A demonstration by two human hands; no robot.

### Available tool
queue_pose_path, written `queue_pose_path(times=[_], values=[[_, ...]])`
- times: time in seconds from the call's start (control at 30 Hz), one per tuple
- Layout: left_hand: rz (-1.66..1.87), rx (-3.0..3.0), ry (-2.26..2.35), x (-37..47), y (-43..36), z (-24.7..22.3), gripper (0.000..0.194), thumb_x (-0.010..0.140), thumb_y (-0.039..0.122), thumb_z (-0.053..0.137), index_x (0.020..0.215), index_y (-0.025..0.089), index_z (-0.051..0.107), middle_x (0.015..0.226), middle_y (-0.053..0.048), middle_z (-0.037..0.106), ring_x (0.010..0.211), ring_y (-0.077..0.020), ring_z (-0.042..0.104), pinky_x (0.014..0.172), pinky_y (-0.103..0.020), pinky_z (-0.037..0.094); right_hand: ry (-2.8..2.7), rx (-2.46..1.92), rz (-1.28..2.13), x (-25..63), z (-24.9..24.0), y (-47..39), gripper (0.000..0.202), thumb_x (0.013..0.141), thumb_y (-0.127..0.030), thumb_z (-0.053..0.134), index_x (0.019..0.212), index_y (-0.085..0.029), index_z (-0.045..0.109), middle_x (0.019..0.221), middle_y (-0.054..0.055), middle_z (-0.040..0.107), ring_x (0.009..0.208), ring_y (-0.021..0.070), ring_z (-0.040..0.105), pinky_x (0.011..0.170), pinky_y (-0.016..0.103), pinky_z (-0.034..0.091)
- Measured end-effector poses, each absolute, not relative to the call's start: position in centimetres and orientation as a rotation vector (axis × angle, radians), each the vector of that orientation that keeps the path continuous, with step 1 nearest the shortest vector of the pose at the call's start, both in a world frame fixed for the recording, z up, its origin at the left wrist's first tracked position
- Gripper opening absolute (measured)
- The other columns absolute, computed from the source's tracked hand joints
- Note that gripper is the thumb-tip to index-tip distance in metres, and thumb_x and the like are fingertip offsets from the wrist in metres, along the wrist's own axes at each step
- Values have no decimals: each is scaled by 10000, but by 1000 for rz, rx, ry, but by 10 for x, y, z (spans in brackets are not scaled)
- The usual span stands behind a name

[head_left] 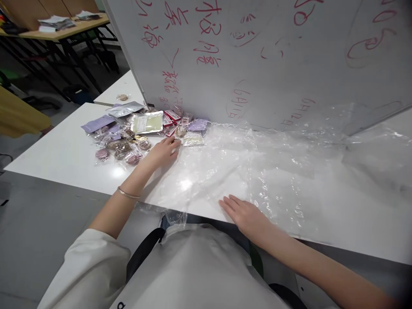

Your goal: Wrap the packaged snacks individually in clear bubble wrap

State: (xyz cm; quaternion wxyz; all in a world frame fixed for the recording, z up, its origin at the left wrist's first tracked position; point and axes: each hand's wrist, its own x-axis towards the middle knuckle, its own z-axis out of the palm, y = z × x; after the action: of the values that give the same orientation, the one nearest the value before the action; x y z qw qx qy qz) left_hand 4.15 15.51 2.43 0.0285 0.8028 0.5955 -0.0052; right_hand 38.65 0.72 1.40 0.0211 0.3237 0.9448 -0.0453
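Observation:
Clear plastic sheeting [222, 167] lies spread and wrinkled over the white table [61, 146], with one corner hanging over the front edge. My left hand [166, 151] rests at the left border of the sheeting, fingers apart, beside a pile of small wrapped packets. That pile includes a green-labelled pouch [147, 123], a purple packet [98, 123], a silver pouch [125, 109] and a pink round item [102, 154]. My right hand [246, 214] lies near the front edge on the plastic, its fingers extended and holding nothing.
A whiteboard [264, 68] with red writing stands upright along the back of the table. One wrapped round item [122, 97] sits apart behind the pile. Another table [64, 32] with papers is at the back left, and yellow cloth [21, 113] shows at the left edge.

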Motion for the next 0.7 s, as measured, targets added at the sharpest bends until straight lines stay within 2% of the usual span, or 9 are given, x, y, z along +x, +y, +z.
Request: queue_pose_path(times=[0.1, 0.2, 0.27, 0.33, 0.4, 0.43, 0.53, 0.6, 0.7], values=[[-119, 2539, 1871, 43, 170, 18, 454, 944, 223, 425, 1393, 205, 496, 1366, -172, 536, 1205, -349, 540, 955, -454, 450, 2903, 1046, -232, 396, 40, 8, 240, 730, -24, 502, 768, -168, 689, 759, 90, 677, 756, 235, 649, 726, 394, 530], [-134, 2591, 1904, 43, 170, 22, 372, 938, 218, 432, 1271, 153, 584, 1203, -193, 617, 1138, -361, 569, 929, -469, 435, 2978, 1151, -266, 392, 63, 23, 246, 841, -146, 489, 636, -187, 619, 645, 73, 599, 660, 219, 584, 651, 399, 498], [-64, 2570, 1992, 45, 164, 31, 329, 946, 213, 410, 1181, 117, 618, 1120, -203, 646, 1124, -366, 573, 940, -486, 414, 3101, 1142, -344, 383, 65, 43, 302, 939, -195, 410, 809, -174, 683, 815, 101, 674, 786, 234, 627, 706, 406, 517], [134, 2526, 2111, 53, 151, 44, 328, 962, 216, 378, 1157, 97, 613, 1087, -209, 651, 1136, -368, 561, 952, -497, 400, 3182, 1027, -470, 371, 54, 66, 347, 1005, -285, 370, 1118, -181, 681, 1162, 118, 684, 1125, 266, 609, 943, 456, 498], [442, 2456, 2161, 67, 131, 59, 345, 981, 238, 353, 1200, 91, 575, 1132, -211, 628, 1157, -351, 543, 959, -483, 405, 3131, 947, -524, 359, 33, 90, 455, 1015, -451, 384, 1377, -235, 557, 1477, 92, 505, 1426, 307, 369, 1157, 545, 307], [588, 2414, 2113, 76, 120, 65, 349, 989, 254, 349, 1222, 94, 553, 1158, -204, 615, 1155, -331, 543, 956, -463, 416, 3076, 963, -519, 354, 21, 99, 549, 991, -556, 398, 1453, -273, 484, 1570, 75, 385, 1489, 340, 236, 1189, 594, 206], [698, 2268, 1635, 106, 88, 71, 325, 1005, 313, 357, 1231, 139, 515, 1175, -146, 609, 1067, -243, 588, 915, -372, 466, 2975, 1072, -466, 344, -10, 118, 835, 884, -773, 381, 1568, -308, 268, 1665, 75, 95, 1515, 402, -13, 1179, 668, 41], [518, 2161, 1337, 122, 77, 65, 317, 1009, 361, 364, 1219, 171, 507, 1166, -118, 620, 1034, -222, 607, 893, -345, 481, 2963, 1140, -420, 344, -21, 120, 979, 862, -812, 345, 1601, -205, 133, 1659, 141, 3, 1514, 382, -69, 1190, 638, 5], [314, 2033, 1264, 131, 77, 50, 332, 1018, 414, 329, 1162, 176, 512, 1119, -121, 635, 992, -241, 620, 860, -363, 486, 2941, 1183, -399, 354, -24, 111, 1107, 840, -834, 344, 1594, -86, 32, 1639, 208, -41, 1515, 355, -92, 1209, 596, -10]])
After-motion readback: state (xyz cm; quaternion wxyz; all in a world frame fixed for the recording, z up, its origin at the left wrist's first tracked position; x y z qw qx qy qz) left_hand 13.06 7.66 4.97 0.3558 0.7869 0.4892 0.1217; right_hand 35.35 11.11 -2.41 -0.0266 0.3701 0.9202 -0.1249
